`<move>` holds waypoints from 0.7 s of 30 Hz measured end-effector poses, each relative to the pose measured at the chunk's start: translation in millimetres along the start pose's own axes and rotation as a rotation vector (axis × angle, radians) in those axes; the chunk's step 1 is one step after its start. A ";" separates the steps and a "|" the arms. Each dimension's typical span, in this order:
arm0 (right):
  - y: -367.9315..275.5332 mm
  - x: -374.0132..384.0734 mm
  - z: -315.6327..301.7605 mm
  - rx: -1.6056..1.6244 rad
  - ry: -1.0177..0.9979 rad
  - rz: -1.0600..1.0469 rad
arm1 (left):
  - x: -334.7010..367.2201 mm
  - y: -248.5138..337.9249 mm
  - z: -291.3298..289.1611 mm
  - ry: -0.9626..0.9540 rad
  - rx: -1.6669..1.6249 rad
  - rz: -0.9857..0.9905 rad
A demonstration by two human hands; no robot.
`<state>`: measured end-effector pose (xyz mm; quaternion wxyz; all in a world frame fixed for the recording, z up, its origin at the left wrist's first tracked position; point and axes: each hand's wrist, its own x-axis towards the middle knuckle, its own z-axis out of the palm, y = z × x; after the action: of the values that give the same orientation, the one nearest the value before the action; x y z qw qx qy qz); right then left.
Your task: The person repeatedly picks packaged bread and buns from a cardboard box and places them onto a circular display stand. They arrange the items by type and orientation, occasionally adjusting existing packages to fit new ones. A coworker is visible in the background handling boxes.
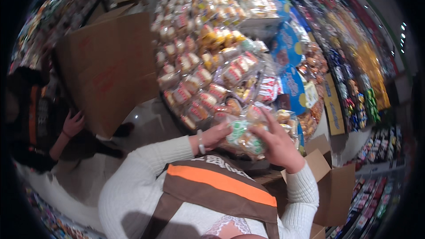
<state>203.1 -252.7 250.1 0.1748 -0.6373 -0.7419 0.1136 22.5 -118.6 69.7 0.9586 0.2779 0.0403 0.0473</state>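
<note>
Glossy grey shop floor [148,117] around a rounded, heaped pastry display [174,116]

Shelves of colourful packaged goods [349,57] run along the right side of the room, bending away under small bright ceiling lights [403,33]. Clear-wrapped pastries [190,90] cover the display in dense, uneven piles, and blue cardboard panels with yellow spots [290,86] stand among them toward its right side.

At the near edge, someone in a white ribbed sweater [152,163] and a brown apron with an orange stripe [221,181] has both hands on a clear plastic packet with green-and-white printing [240,133], just in front of the piles. Their left hand [213,136] grips its left end; their right hand [279,144] curls around its right end, forefinger extended.

Beside their right arm sits a brown cardboard carton, flaps spread [338,190]. Across on the left, another person's hand [73,124] is close to a large brown cardboard box [108,71]; whether it touches, I can't tell.
</note>
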 end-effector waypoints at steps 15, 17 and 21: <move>23.9 51.6 97.0 0.476 0.714 0.137 | -2.1 74.1 -31.5 0.131 0.111 0.003; 24.6 62.2 108.8 0.670 0.829 0.279 | 3.8 82.3 -34.2 0.174 0.162 0.057; 34.2 73.6 119.8 1.380 0.691 0.500 | 19.3 100.3 -42.5 0.178 0.187 0.118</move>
<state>176.3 -168.1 135.8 0.7171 -0.5319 -0.2446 0.3781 30.4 -9.6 86.7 0.9168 0.3624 0.1129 0.1240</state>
